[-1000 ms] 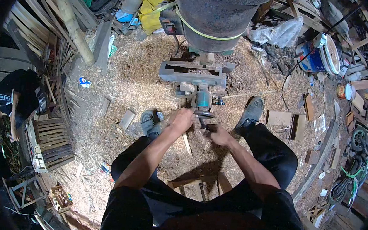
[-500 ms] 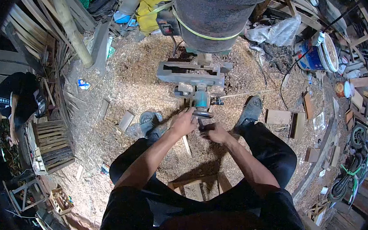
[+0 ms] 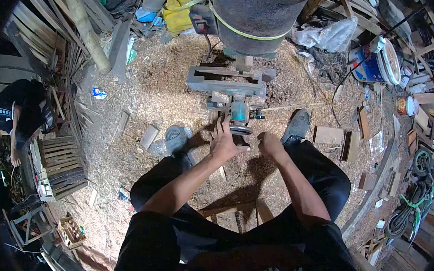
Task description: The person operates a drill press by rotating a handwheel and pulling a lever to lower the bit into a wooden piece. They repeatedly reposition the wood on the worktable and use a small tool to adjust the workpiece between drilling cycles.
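Note:
A round dark handwheel (image 3: 240, 130) sits at the near end of a machine with a teal metal body (image 3: 238, 111). Behind it lies a long grey metal bed (image 3: 226, 87) with a slot, dusted with shavings. My left hand (image 3: 223, 143) is just left of the wheel, its fingers spread, the fingertips at the wheel's left rim and the thumb pointing right. On the other side, my right hand (image 3: 271, 145) is closed with curled fingers, a little right of the wheel. What it holds, if anything, is hidden.
A large dark drum (image 3: 252, 22) with a yellow strap stands behind the machine. Wood shavings cover the ground. Wood blocks (image 3: 328, 135) lie at right, a wooden frame (image 3: 236, 209) between my legs. A person (image 3: 18, 102) bends at far left; a small bike (image 3: 411, 204) stands at right.
My left hand has opened from the wheel's rim, its fingers spreading and thumb extending. My right hand has moved right and slightly up, from below the wheel to its right side.

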Motion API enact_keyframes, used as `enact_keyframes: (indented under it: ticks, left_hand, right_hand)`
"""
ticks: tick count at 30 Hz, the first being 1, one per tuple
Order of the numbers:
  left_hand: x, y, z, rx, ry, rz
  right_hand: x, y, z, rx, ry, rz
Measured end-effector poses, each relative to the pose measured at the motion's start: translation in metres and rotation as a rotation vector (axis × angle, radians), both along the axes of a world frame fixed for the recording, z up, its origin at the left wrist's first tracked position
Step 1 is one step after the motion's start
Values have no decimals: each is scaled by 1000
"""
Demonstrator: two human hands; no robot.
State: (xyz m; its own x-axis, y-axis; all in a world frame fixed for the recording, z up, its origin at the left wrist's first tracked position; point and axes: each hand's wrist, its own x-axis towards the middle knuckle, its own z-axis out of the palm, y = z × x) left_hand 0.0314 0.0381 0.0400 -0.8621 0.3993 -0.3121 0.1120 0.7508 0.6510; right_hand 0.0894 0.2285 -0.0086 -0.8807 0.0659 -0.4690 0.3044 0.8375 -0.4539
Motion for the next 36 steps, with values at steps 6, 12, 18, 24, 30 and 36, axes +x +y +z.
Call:
enact_keyframes:
  ticks: [6,12,18,24,30,36]
  left_hand:
    - [8,14,-16,48,143,137]
    - [19,18,-11,45,165,126]
    - [17,17,-13,21,141,103]
    - [16,13,-24,32,192,69]
    - [5,-19,-30,95,194,-122]
    - [-13,-61,-53,230,246,-169]
  right_hand:
    - [-8,14,-2,-124,96,-38]
    - [-3,6,-2,-80,79,-106]
    - [-14,-3,-2,-138,208,-197]
    - [-31,-15,9,-176,207,-112]
    - [-31,-27,7,-238,194,-199]
    - [-32,-31,12,-346,282,-174]
